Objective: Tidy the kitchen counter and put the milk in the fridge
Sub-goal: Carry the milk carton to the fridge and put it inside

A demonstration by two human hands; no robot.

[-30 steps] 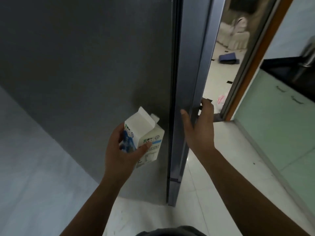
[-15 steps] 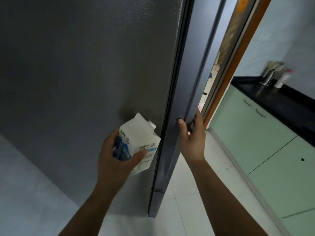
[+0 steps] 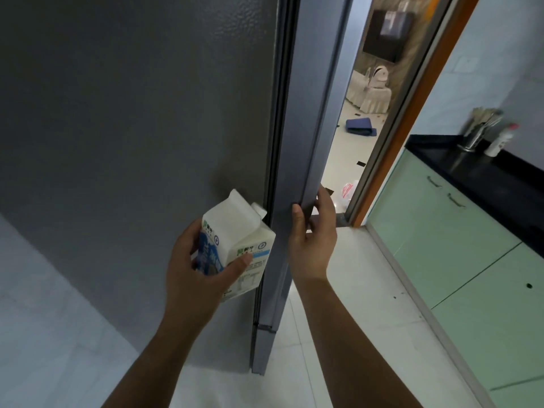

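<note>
Since a half-second earlier the right hand (image 3: 312, 231) has kept its place on the fridge door's edge (image 3: 306, 142) while the view has swung back toward the doorway, so the far room shows again past the frame. Held in the left hand (image 3: 200, 278), the milk carton (image 3: 235, 245) is a white gable-top pack with blue print, tilted so its top leans toward the fridge, its spout corner close against the dark grey fridge side (image 3: 132, 113); whether it touches cannot be told. That hand wraps the carton from below and behind, thumb laid across the front face, fingers closed around the far side. The right hand is raised with its forearm reaching up from the lower right; its thumb presses the near face of the door edge and its fingers curl around the far side, closed on it. Behind, an orange-brown door frame (image 3: 412, 119) opens onto a pale tiled floor (image 3: 353, 275) with a blue object (image 3: 360, 126) lying on it. On the right, mint-green cabinets (image 3: 456, 245) carry a black countertop (image 3: 485, 172), where a metal utensil holder (image 3: 477, 131) and a white bottle (image 3: 502, 139) stand near each other.
</note>
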